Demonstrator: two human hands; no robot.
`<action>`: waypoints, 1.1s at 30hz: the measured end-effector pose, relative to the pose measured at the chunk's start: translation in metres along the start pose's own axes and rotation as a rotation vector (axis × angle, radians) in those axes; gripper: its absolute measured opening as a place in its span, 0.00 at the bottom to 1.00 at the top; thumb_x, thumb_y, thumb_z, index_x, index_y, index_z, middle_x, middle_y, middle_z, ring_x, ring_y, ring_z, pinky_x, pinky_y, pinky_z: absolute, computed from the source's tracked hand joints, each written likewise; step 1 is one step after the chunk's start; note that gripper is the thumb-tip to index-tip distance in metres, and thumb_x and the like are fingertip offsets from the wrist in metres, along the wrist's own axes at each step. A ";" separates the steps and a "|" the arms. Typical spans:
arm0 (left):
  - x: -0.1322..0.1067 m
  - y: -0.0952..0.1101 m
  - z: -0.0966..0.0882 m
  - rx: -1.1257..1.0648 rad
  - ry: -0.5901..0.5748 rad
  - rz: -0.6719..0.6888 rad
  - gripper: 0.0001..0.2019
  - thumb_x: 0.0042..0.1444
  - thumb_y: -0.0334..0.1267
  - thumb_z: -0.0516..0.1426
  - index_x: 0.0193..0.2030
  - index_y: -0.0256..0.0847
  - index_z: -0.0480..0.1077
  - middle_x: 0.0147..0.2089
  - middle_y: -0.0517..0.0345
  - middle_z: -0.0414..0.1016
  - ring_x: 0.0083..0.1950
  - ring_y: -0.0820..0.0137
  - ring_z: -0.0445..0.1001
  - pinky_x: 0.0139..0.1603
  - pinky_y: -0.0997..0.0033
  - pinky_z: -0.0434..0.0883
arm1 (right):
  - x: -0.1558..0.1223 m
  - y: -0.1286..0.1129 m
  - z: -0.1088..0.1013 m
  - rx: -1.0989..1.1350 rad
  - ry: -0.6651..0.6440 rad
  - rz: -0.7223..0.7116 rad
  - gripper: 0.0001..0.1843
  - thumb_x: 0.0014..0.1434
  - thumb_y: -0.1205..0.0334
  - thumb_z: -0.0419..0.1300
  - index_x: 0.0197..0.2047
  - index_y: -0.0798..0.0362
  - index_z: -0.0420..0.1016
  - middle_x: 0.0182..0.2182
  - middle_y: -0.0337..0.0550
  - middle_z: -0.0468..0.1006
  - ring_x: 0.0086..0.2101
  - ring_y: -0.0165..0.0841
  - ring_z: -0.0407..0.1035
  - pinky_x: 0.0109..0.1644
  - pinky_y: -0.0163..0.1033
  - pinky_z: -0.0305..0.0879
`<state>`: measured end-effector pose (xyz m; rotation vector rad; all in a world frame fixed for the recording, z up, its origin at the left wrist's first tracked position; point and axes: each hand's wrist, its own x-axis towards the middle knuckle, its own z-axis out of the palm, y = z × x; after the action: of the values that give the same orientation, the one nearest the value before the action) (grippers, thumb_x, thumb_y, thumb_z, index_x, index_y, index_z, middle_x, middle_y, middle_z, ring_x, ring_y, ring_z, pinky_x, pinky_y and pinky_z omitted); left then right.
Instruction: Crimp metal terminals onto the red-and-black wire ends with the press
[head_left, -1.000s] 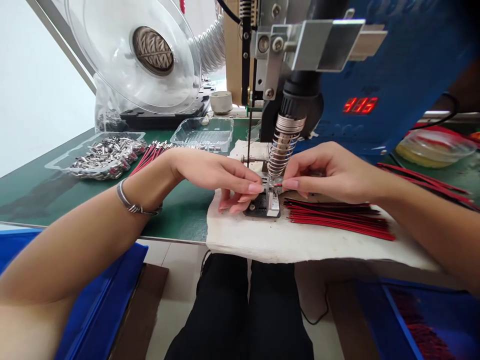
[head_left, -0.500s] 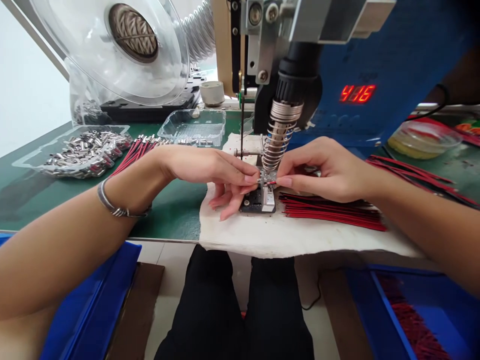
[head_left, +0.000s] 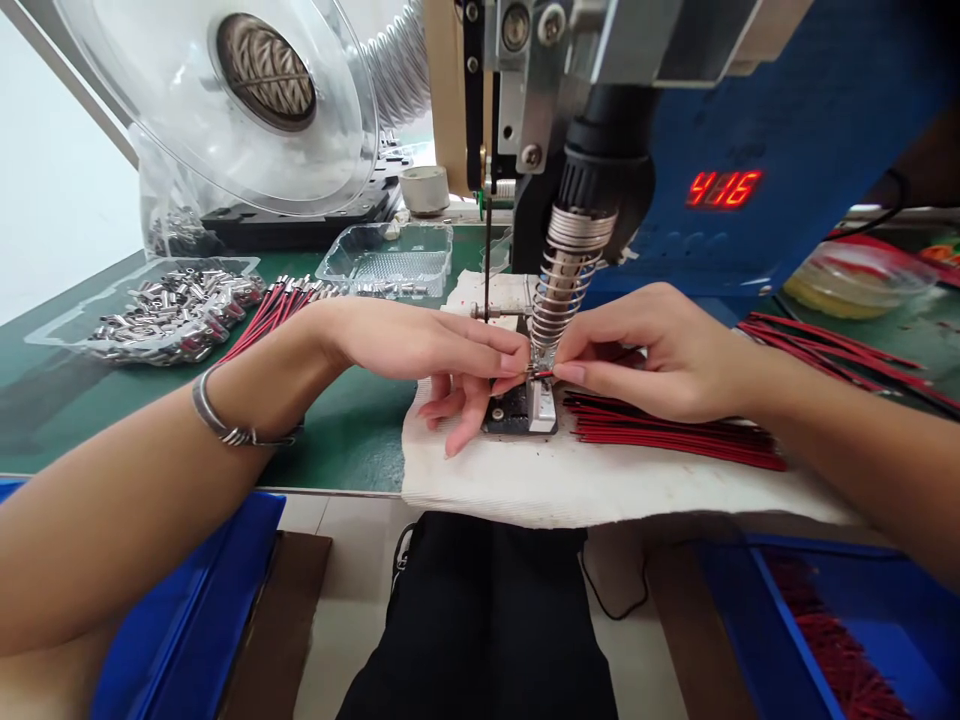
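Under the spring-wrapped tip of a soldering machine (head_left: 564, 280), both my hands meet at a small metal fixture (head_left: 541, 408). My left hand (head_left: 427, 345) comes in from the left, thumb and forefinger pinched at the fixture's top, the other fingers hanging loosely. What sits in that pinch is mostly hidden; only a tiny metallic glint shows. On the other side, my right hand (head_left: 660, 350) pinches a thin red-and-black wire (head_left: 543, 375), its end lying at the fixture beneath the tip. A bundle of red and black wires (head_left: 675, 435) lies just below my right hand.
A clear tray of small metal connectors (head_left: 176, 310) stands left, beside wires with metal ends (head_left: 270, 305). Behind are another clear tray (head_left: 390, 255) and a transparent fume hood (head_left: 187, 110). The blue machine housing (head_left: 697, 255) rises at right. Blue bins (head_left: 840, 640) sit below the table.
The camera view has shifted slightly, so the scene sits a little lower and to the right. My hands keep their pinches at the fixture; my legs have moved closer together.
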<state>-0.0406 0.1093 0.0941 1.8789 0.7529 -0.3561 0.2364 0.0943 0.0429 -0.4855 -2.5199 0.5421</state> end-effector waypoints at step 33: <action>0.003 -0.010 -0.003 -0.098 -0.011 0.053 0.19 0.80 0.46 0.57 0.35 0.47 0.60 0.39 0.55 0.93 0.30 0.69 0.75 0.34 0.72 0.71 | 0.000 -0.011 0.003 -0.093 0.070 0.043 0.14 0.78 0.62 0.65 0.37 0.47 0.84 0.27 0.39 0.84 0.24 0.32 0.70 0.32 0.42 0.63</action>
<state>-0.0445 0.1157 0.0863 1.7997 0.6992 -0.2910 0.2324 0.0841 0.0456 -0.5843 -2.4803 0.4183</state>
